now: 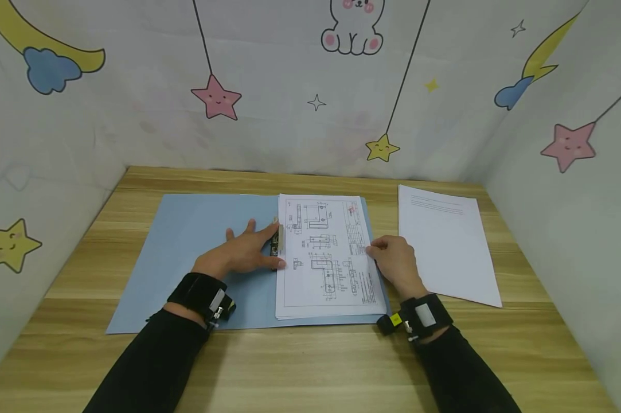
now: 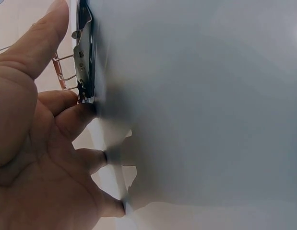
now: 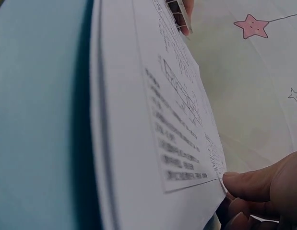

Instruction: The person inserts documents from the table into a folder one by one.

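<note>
A pale blue folder [image 1: 181, 252] lies spread on the wooden table, a stack of printed drawing sheets [image 1: 302, 289] on its right half. Along the stack's left edge runs the folder's metal clip [image 1: 274, 245]. My left hand [image 1: 240, 249] rests there with fingers spread, thumb on the sheets' edge and index finger by the clip's far end. In the left wrist view, thumb and fingers straddle the clip [image 2: 82, 60], which shows wire loops. My right hand [image 1: 395, 261] pinches the stack's right edge between thumb and fingers; the right wrist view shows the sheets [image 3: 124, 143] side-on above the blue cover.
Another stack of white paper [image 1: 446, 252], with a few printed lines near its top, lies to the right of the folder. Behind the table [image 1: 300, 367] hangs a white cloth wall [image 1: 279, 132] with printed stars; similar walls stand on both sides.
</note>
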`<action>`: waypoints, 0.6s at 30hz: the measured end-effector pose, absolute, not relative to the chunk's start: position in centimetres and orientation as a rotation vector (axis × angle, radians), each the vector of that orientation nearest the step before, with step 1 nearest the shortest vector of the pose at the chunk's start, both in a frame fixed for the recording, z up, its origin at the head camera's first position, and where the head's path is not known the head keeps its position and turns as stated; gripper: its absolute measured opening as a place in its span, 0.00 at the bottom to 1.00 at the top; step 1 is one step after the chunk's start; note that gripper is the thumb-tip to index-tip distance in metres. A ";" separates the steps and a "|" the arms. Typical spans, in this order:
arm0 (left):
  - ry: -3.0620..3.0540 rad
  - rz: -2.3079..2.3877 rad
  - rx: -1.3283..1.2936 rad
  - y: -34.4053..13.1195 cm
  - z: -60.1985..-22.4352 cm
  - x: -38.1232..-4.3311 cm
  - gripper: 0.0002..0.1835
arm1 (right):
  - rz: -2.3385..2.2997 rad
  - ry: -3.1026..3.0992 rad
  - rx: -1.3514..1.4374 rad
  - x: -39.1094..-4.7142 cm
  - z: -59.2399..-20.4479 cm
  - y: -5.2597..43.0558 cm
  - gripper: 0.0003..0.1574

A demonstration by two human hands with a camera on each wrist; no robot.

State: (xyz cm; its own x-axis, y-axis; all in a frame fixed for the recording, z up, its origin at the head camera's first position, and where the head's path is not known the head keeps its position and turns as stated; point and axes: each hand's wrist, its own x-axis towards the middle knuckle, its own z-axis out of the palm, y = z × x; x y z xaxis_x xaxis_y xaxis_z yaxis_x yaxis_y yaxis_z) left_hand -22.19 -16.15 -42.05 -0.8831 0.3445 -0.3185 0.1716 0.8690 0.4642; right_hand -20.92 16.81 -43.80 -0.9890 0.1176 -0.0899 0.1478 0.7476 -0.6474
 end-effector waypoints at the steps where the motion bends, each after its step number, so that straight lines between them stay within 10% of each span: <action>1: 2.643 0.608 0.379 -16.1 -42.0 -22.2 0.56 | -1.074 2.900 0.222 -20.9 -43.8 16.8 0.15; 18: 2.675 0.594 0.384 -16.1 -42.8 -22.4 0.59 | -0.837 3.134 0.194 -19.1 -44.0 22.3 0.21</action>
State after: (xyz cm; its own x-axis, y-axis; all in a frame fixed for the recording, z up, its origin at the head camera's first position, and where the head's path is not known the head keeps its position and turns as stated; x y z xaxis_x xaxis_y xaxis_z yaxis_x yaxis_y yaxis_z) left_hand -22.41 -16.13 -42.84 -0.8935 0.3376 -0.2960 0.1807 0.8740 0.4511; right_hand -19.09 22.30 -44.04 -0.9871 0.1425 0.0733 0.0870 0.8607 -0.5016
